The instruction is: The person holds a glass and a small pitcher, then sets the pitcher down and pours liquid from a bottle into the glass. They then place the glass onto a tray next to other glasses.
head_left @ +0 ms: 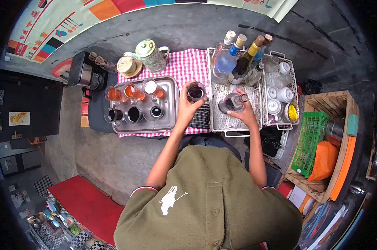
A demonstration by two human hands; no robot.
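My left hand [189, 105] is wrapped round a glass of dark liquid [196, 91], held between the tray and the rack. Over the white rack [217, 124], my right hand [246, 112] grips a small clear bottle [231, 103] with dark liquid inside, its neck tilted to the right. To the left, a metal tray [170, 96] bears a row of glass mugs with reddish drink [130, 92] and a front row of cups with dark liquid [134, 114].
Tall bottles [243, 60] stand at the rack's back. White-lidded jars [284, 95] fill a second rack. A green jug [151, 56] and a lidded cup [129, 66] are behind the tray. A wooden crate [349, 108] is at right, a red bench [86, 204] at lower left.
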